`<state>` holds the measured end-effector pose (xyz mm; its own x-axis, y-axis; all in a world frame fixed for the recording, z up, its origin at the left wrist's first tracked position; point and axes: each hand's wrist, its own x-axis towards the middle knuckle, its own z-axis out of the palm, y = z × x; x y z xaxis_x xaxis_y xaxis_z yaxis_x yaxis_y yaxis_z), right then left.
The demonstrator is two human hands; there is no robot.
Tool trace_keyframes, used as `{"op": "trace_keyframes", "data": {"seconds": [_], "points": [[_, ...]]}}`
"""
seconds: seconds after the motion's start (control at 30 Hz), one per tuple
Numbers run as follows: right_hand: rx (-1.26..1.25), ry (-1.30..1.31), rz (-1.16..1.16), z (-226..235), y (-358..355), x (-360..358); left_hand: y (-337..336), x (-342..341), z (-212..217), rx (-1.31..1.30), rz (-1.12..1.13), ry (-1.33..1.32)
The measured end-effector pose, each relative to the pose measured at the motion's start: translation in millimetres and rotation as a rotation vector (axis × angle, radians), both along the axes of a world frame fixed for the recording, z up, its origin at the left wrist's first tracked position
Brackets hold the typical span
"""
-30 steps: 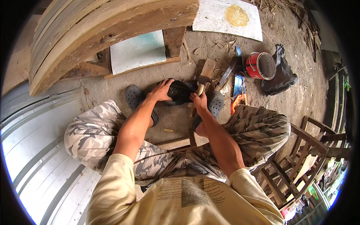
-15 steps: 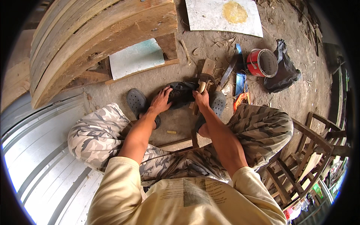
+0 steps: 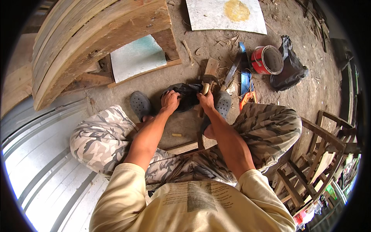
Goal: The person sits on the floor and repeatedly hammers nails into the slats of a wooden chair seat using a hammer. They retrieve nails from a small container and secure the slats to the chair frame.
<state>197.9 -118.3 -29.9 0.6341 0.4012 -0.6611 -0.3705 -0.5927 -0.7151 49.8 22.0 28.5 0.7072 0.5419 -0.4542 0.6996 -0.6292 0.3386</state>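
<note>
My left hand (image 3: pixel 170 101) and my right hand (image 3: pixel 206 101) both grip a crumpled black plastic bag (image 3: pixel 188 96) on the dirt floor between my feet. The left hand holds its left side, the right hand its right edge. A hammer (image 3: pixel 206 82) with a pale wooden handle lies just behind the bag, next to the right hand's fingers. I am seated, in camouflage trousers, with grey clogs (image 3: pixel 140 104) on both feet.
A handsaw (image 3: pixel 244 73) and a red paint can (image 3: pixel 266 60) lie to the right, beside another black bag (image 3: pixel 290 67). Curved wooden boards (image 3: pixel 85 42) are stacked at upper left. A pale sheet (image 3: pixel 226 15) lies ahead. Wooden chair frames (image 3: pixel 320 150) stand at right, corrugated metal (image 3: pixel 38 154) at left.
Both hands have stayed on the black bag, shifting their grip slightly; the view has tipped so the bag sits a little lower in the picture.
</note>
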Motion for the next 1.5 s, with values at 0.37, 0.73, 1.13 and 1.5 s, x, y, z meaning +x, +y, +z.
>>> {"op": "trace_keyframes", "data": {"seconds": [0.37,0.73,1.13,1.5], "points": [[-0.037,-0.061,0.041,3,-7,-5,3,4,-6,-0.126,0.011,0.14],[-0.031,-0.021,0.042,-2,-4,-1,44,-5,-7,-0.491,0.123,0.054],[0.009,0.043,-0.004,-7,-5,1,44,-4,0,-0.583,0.191,0.051],[0.034,0.069,-0.005,11,-3,-4,24,16,-6,-0.25,-0.01,0.057]]}}
